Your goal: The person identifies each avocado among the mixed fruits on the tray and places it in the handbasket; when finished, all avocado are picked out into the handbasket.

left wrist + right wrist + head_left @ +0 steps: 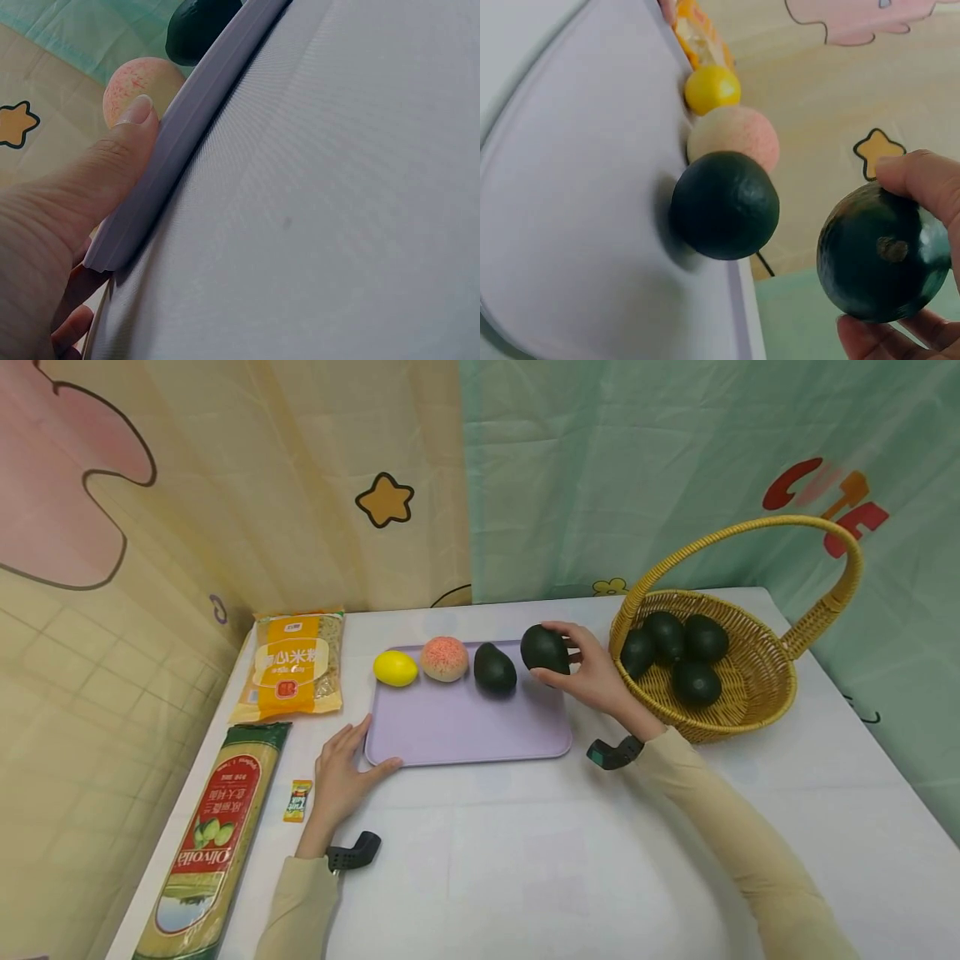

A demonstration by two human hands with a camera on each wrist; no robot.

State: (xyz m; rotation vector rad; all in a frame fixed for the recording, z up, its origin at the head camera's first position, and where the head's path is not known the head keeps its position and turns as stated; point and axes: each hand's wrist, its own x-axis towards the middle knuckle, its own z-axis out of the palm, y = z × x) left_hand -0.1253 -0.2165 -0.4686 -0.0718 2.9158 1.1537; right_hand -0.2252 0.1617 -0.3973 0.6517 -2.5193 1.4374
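Note:
My right hand (592,672) grips a dark green avocado (545,650) between thumb and fingers, at the back right corner of the lilac tray (465,735). In the right wrist view the held avocado (881,255) appears apart from the tray surface. Left of it on the tray sit another avocado (494,669), a pink peach (444,659) and a yellow lemon (395,668), in a row along the back. My left hand (343,772) rests at the tray's front left corner, fingers straight along the left side. Its thumb (124,154) lies on the front rim.
A woven basket (750,693) with a tall handle stands at the right with several avocados (696,683) inside. At the left lie a grain bag (292,664), a long spaghetti pack (213,843) and a small snack packet (297,801). A curtain (300,527) hangs behind the table.

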